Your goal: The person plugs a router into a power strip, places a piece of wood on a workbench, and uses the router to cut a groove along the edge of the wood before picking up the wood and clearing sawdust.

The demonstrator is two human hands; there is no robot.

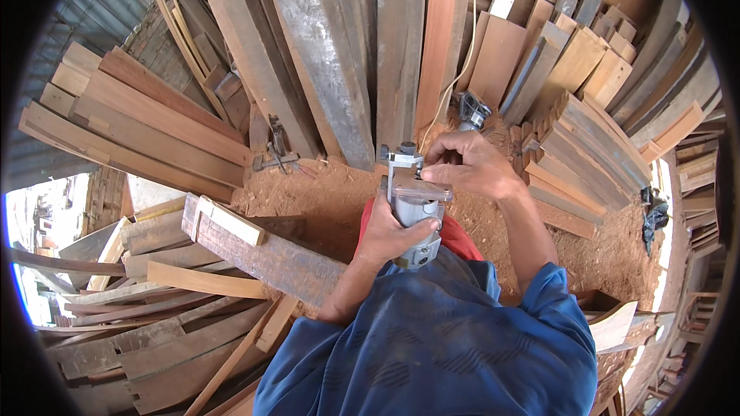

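Observation:
A grey hand-held trim router (415, 212) is held in front of my blue shirt, its clear base plate and metal guide facing away from me. My left hand (391, 233) wraps round the body of the router, thumb across its near side. At the base end, my right hand (476, 166) has its thumb and forefinger pinched together close to the collet area. Whatever small part lies between those fingertips is too hidden to name.
Sawdust covers the floor (331, 200). A second power tool (472, 112) lies ahead, near a pale cord (468, 46). Tall boards (399, 54) lean at the back. Stacked planks stand on both sides, and a long plank (270, 258) lies beside my left forearm. A metal clamp-like tool (277, 146) sits ahead left.

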